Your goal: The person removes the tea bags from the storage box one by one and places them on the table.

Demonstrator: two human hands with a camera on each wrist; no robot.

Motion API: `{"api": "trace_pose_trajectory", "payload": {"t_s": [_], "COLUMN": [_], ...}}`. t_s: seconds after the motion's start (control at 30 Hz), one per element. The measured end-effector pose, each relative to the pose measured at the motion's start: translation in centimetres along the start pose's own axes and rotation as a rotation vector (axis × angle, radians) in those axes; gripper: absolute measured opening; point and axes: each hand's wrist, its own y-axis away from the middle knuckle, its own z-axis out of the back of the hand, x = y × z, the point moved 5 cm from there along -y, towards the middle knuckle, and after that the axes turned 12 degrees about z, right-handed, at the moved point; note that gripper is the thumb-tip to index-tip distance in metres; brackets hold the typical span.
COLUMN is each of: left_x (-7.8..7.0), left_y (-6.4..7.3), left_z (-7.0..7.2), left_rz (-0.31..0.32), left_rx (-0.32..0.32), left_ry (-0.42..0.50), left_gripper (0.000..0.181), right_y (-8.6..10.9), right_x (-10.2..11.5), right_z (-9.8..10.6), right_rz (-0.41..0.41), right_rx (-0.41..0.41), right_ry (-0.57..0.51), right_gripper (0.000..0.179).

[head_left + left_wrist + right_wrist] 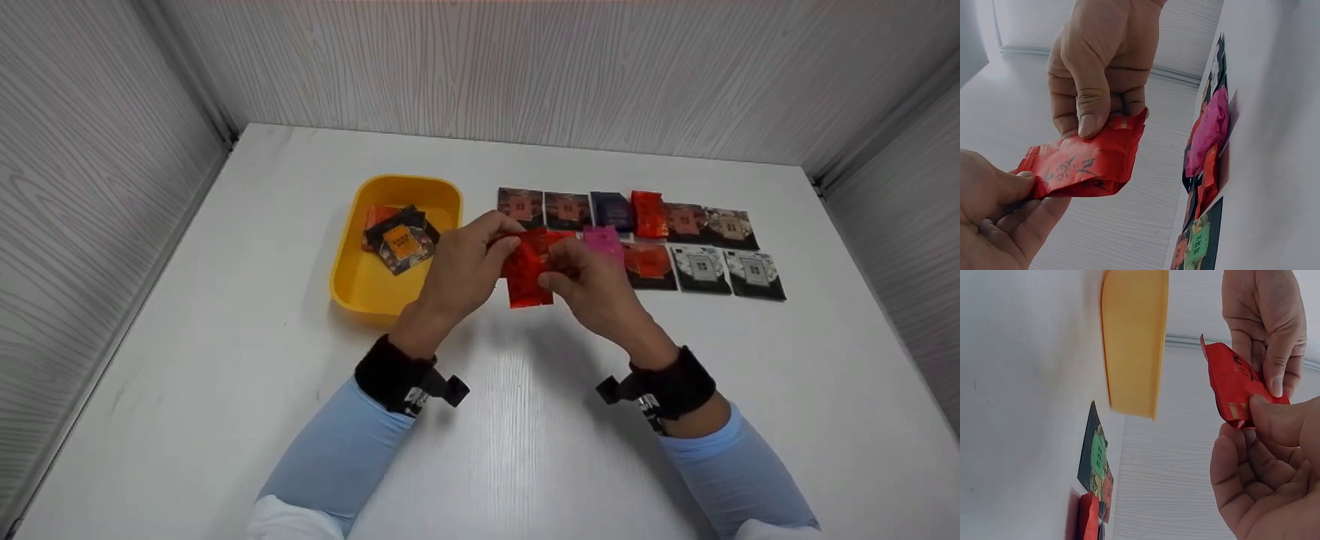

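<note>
A shiny red packet [527, 277] is held above the table between my two hands. My left hand [463, 264] pinches one side of it with thumb and fingers. The other side is pinched by my right hand [600, 291]. In the left wrist view, dark lettering shows on the packet [1086, 166], and both thumbs press on its face. The right wrist view has the same packet [1235, 379] tilted, its crimped end near my right thumb. Behind the hands lies a pink packet [604, 240], partly covered by the right hand.
A yellow tray [352, 296] left of the hands holds several dark and red packets [405, 241]. Two rows of flat packets lie at the back right, including a red one [649, 215] and white-and-black ones [754, 274]. Wood-grain panels [480, 67] rise around the table.
</note>
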Motion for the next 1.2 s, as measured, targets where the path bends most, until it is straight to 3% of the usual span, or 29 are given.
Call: {"api": "trace_pose_trajectory", "payload": {"t_s": [0.07, 0.2, 0.3, 0.47, 0.6, 0.83, 1.03, 1.2], "left_x": [0.2, 0.6, 0.7, 0.4, 0.3, 0.3, 0.6, 1.0], "left_y": [-0.1, -0.1, 0.0, 0.1, 0.1, 0.3, 0.3, 0.3], "left_z": [-0.2, -0.6, -0.8, -0.6, -0.6, -0.7, -1.0, -1.1], "left_rz": [0.039, 0.209, 0.283, 0.287, 0.289, 0.292, 0.360, 0.421], "left_rx": [0.031, 0.132, 0.174, 0.139, 0.125, 0.142, 0.166, 0.223], "left_ry": [0.020, 0.031, 0.034, 0.098, 0.099, -0.001, -0.069, -0.164], "left_gripper": [0.026, 0.043, 0.046, 0.038, 0.038, 0.043, 0.056, 0.063], "right_y": [0.0, 0.1, 0.1, 0.2, 0.3, 0.4, 0.3, 0.2], "right_x": [-0.1, -0.1, 0.0, 0.1, 0.1, -0.1, -0.2, -1.4], "right_z": [0.1, 0.5, 0.7, 0.9, 0.9, 0.5, -0.3, -1.3], "right_rz": [-0.007, -0.027, -0.038, -0.027, -0.021, -0.033, -0.050, -0.150], "right_rx": [-0.024, -0.108, -0.166, -0.236, -0.280, -0.316, -0.287, -0.223], "right_ry": [-0.020, -0.084, -0.138, -0.208, -0.196, -0.192, -0.175, -0.316], "right_gripper": [0.020, 0.023, 0.028, 0.036, 0.032, 0.031, 0.033, 0.028]}}
